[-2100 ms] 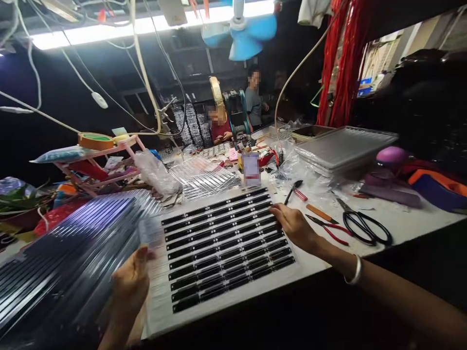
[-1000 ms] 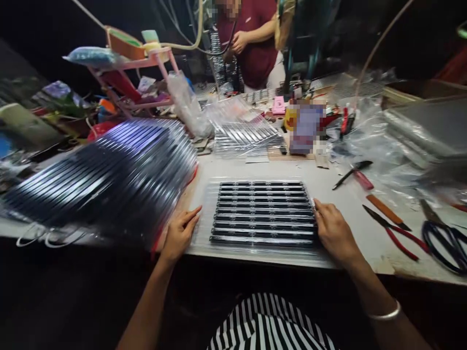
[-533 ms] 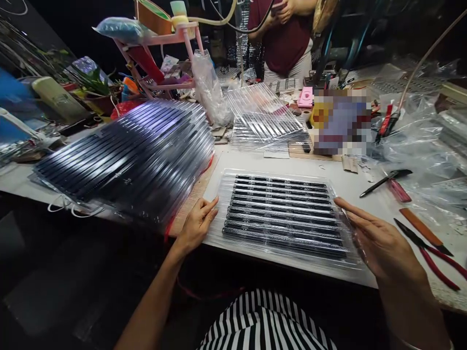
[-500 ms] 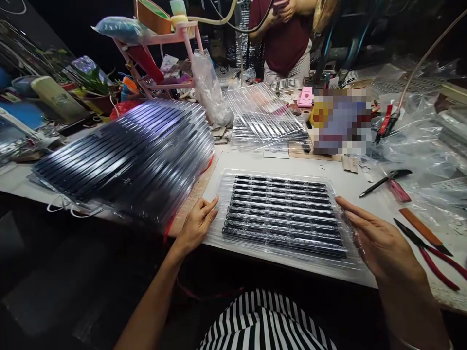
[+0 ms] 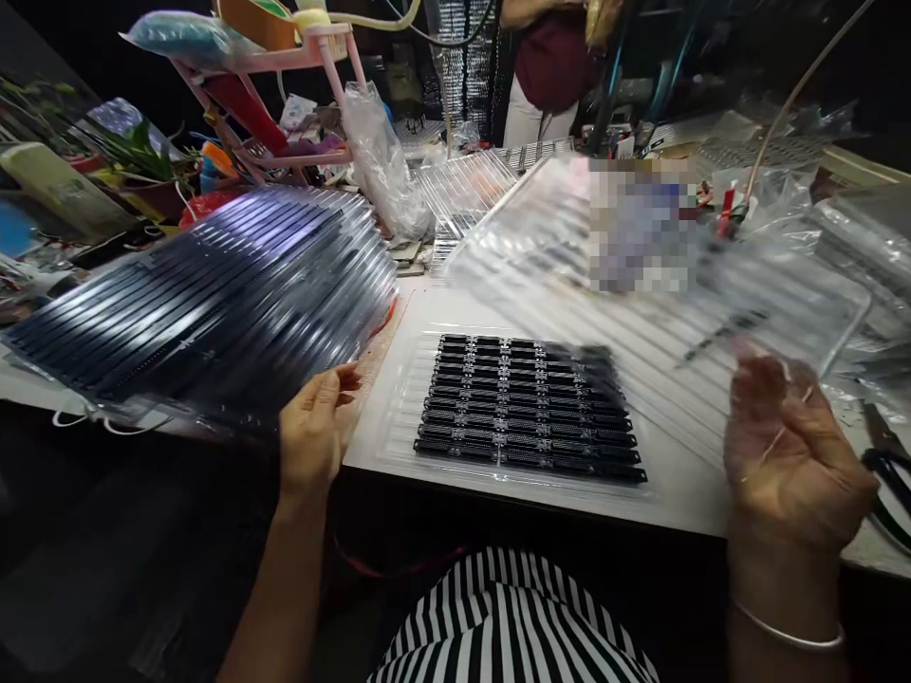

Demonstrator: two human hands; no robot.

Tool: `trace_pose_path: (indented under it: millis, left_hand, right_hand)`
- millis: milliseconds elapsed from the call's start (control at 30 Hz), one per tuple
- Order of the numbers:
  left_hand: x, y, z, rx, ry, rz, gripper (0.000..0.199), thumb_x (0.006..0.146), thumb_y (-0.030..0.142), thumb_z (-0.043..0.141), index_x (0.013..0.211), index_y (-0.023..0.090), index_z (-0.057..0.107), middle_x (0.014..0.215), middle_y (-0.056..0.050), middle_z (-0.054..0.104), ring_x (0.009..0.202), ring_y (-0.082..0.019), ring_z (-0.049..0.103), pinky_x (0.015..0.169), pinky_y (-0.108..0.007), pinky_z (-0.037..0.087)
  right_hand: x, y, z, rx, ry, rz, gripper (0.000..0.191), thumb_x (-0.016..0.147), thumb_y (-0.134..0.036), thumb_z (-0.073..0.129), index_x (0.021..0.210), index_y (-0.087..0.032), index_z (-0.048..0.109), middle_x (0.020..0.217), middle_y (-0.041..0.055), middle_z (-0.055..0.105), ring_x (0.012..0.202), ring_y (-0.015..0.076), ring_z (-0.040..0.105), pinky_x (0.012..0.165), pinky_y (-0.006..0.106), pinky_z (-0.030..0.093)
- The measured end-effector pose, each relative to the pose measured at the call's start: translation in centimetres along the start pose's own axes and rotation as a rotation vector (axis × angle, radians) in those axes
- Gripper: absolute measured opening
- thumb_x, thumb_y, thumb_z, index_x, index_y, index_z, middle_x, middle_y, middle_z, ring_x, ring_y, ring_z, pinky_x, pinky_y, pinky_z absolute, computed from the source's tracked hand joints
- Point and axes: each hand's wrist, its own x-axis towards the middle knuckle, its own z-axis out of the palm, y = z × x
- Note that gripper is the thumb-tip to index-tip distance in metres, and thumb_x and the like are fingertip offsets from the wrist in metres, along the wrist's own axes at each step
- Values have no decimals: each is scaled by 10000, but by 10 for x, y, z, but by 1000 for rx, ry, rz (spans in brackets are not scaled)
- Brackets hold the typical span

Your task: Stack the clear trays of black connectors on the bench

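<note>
A clear plastic tray (image 5: 402, 417) with rows of black strips (image 5: 527, 408) lies on the white table near its front edge. My right hand (image 5: 790, 436) grips the corner of a clear ribbed plastic sheet (image 5: 641, 332), which is raised, tilted and blurred over the tray's right side. Left of the tray, my left hand (image 5: 317, 427) is by the lower edge of a stack of filled trays (image 5: 199, 294); its fingers are bent together, and whether they hold anything is hidden.
Behind are more clear ribbed trays (image 5: 462, 190), a pink rack (image 5: 263, 62) and a plastic bag (image 5: 384, 161). Black-handled scissors (image 5: 889, 474) lie at the right edge. A person in a maroon top (image 5: 555, 62) stands across the table.
The clear sheet has come up off the tray and swung to the right in my right hand, uncovering the black strips. My left hand has moved left, away from the tray's edge.
</note>
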Motion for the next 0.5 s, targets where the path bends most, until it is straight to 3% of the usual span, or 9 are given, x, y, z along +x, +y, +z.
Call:
trace_pose_path:
  millis: [67,133,233,333,433,500]
  left_hand:
    - [-12,12,11,-22,-17,60,240,833,341,586,931,156,703,824,-27,655,794,-136,584,741,-247,434]
    - [-32,26,29,-10,-121,108,207,855,303,569,943,172,702,818,-19,654,794,-138,587,764,-259,446]
    - [-72,45,67,-16,-500,130,203,890,251,519,955,177,697,874,-42,666,842,-153,606,781,-277,472]
    - [-110,52,108,-144,-896,128,242,890,224,516,1058,154,675,1001,-95,660,951,-174,604,855,-308,479]
    - [-140,49,145,-290,-1130,-41,481,838,276,603,1297,155,524,1169,-139,611,1042,-203,585,909,-348,477]
    - [-156,47,167,-388,-1200,-215,695,771,327,684,1389,174,405,1281,-156,547,1104,-227,561,934,-373,467]
  right_hand:
    - [3,-3,-10,-14,25,107,250,858,-231,533,1061,-212,676,1328,63,527,1275,250,408,1124,403,270]
    - [3,-5,-17,-57,20,224,279,899,-334,486,1061,-227,687,1338,66,518,1277,283,398,1114,450,279]
    - [-5,-7,-24,-67,15,229,266,873,-276,500,1046,-247,700,1335,49,522,1296,278,366,1121,438,271]
    - [-15,-7,-32,-24,21,175,295,863,-217,501,1084,-293,682,1398,-29,445,1333,218,300,1131,372,262]
    - [-29,-5,-45,-33,10,206,357,878,-215,472,1173,-354,620,1449,-98,346,1358,184,236,1140,389,227]
    - [-41,1,-55,-18,26,249,339,854,-239,490,1126,-372,640,1410,-100,416,1326,216,326,1132,455,229]
